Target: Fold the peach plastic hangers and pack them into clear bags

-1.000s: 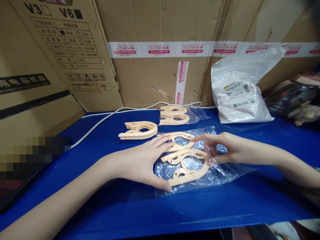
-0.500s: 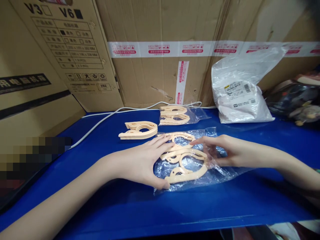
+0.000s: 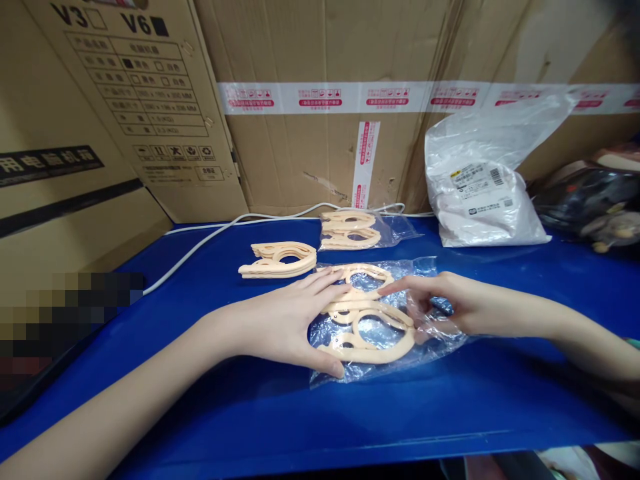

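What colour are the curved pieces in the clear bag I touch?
The pieces are pale peach, head view.

The left hand point(image 3: 277, 323) lies palm down, thumb point(image 3: 325, 361) spread; across from it, the right hand point(image 3: 465, 301) bends, forefinger point(image 3: 410, 284) extended.

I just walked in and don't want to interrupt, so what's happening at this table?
A person has both hands on a clear plastic bag of cream pieces lying on the blue tabletop. The left hand spreads over its left side; the right hand is at its right side, fingers bent, though whether it grips the film is unclear. Behind lie a loose cream stack and a second clear bag of similar pieces.
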